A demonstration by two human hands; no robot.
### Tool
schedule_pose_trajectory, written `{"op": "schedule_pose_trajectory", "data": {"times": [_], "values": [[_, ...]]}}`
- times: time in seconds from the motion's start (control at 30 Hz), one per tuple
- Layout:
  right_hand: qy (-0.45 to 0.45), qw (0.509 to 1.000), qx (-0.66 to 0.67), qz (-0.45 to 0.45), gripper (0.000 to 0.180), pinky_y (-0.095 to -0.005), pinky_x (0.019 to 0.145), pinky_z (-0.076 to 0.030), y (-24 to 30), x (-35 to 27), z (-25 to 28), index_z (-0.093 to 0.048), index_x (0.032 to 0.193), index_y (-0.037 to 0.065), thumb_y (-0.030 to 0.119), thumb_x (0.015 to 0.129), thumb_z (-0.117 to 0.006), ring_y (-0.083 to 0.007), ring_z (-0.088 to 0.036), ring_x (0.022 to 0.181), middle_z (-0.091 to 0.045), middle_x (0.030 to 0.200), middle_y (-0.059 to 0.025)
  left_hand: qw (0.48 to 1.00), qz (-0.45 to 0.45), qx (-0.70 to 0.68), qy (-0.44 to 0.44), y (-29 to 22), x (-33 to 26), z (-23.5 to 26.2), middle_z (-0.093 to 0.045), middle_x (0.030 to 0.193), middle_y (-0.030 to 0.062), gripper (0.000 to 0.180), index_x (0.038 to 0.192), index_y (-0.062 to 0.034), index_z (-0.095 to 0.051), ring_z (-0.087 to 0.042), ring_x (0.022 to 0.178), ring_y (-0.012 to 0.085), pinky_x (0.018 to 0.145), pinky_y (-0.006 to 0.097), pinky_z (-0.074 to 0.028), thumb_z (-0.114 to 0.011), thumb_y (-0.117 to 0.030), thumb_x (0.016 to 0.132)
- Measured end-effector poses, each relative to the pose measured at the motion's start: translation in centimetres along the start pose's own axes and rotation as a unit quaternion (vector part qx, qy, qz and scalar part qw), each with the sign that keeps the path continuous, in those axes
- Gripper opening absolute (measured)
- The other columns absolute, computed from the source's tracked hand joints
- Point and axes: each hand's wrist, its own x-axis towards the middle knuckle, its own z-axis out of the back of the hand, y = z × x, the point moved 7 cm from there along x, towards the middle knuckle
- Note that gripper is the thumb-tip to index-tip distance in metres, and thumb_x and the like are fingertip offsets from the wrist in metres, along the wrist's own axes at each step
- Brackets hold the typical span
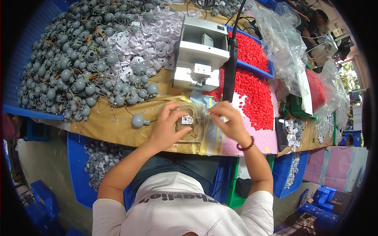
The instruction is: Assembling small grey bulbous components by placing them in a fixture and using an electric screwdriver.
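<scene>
A small white plastic part [187, 120] sits in the round recess of a clear block-shaped fixture [199, 133] on the table in front of me. My left hand [168, 128] comes from the left; its thumb and forefinger close on the part from either side. My right hand [229, 121] is at the fixture's right edge, fingertips pinched together; what is between them is too small to make out. Left of my left hand lies a single grey bulb-shaped piece [138, 121]. A black electric screwdriver [230, 74] hangs upright on a cord just beyond my right hand.
Heaped grey bulb-shaped pieces [65, 74] with wires fill the left, beside piled white plastic parts [153, 33]. A grey-white machine [201, 51] stands beyond the fixture. Small red pieces [256, 98] lie at right, some in a blue tray [260, 73]. Clear plastic bags [281, 35] sit behind.
</scene>
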Motion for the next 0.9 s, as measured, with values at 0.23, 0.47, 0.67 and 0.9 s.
{"op": "schedule_pose_trajectory", "data": {"times": [0.23, 0.47, 0.67, 0.9], "values": [[0.016, 0.97, -0.145, 0.193, 0.026, -0.0385, 0.078, -0.053, 2.5, 0.3, -6.3, -0.069, 0.1, 0.004, 0.001, 0.076, -0.078, -0.0277, -0.064, 0.089, -0.068, 0.101, -0.0074, 0.981, 0.104, 0.096, -0.135, 1.8, -3.5, 4.9, -0.046, 0.14, 0.0191, 0.049, 0.128, -0.0094, -0.06, -0.041, 0.13, 0.0386, 0.111, 0.048, -0.032, -0.077, -0.013, 0.083], [0.011, 0.96, -0.214, 0.182, 0.024, -0.038, 0.079, -0.049, 2.7, -0.8, -7.4, -0.069, 0.099, 0.008, 0.008, 0.077, -0.078, -0.0266, -0.061, 0.098, -0.065, 0.104, -0.0058, 0.956, 0.137, 0.205, -0.158, 2.9, -2.8, 7.9, -0.037, 0.149, 0.0203, 0.059, 0.137, -0.01, -0.055, -0.034, 0.137, 0.0404, 0.115, 0.049, -0.029, -0.076, -0.014, 0.083], [-0.011, 0.965, -0.22, 0.139, 0.031, -0.0427, 0.084, -0.05, 2.8, -0.8, -7.8, -0.068, 0.105, 0.007, 0.004, 0.077, -0.078, -0.0309, -0.061, 0.101, -0.065, 0.107, -0.0081, 0.948, 0.14, 0.252, -0.132, 4.7, -1.3, 8.9, -0.045, 0.147, 0.0215, 0.06, 0.14, -0.0098, -0.054, -0.032, 0.14, 0.0393, 0.117, 0.049, -0.028, -0.075, -0.016, 0.084], [-0.04, 0.981, -0.145, 0.123, 0.04, -0.0436, 0.088, -0.05, 2.5, -1.0, -6.6, -0.064, 0.115, 0.004, 0.004, 0.077, -0.08, -0.0341, -0.061, 0.105, -0.063, 0.114, -0.0136, 0.975, 0.104, -0.172, -0.096, 1.6, 0.9, 11.2, -0.064, 0.126, 0.0147, 0.044, 0.134, -0.0025, -0.056, -0.059, 0.114, 0.0235, 0.101, 0.038, -0.047, -0.068, -0.015, 0.094]]}}
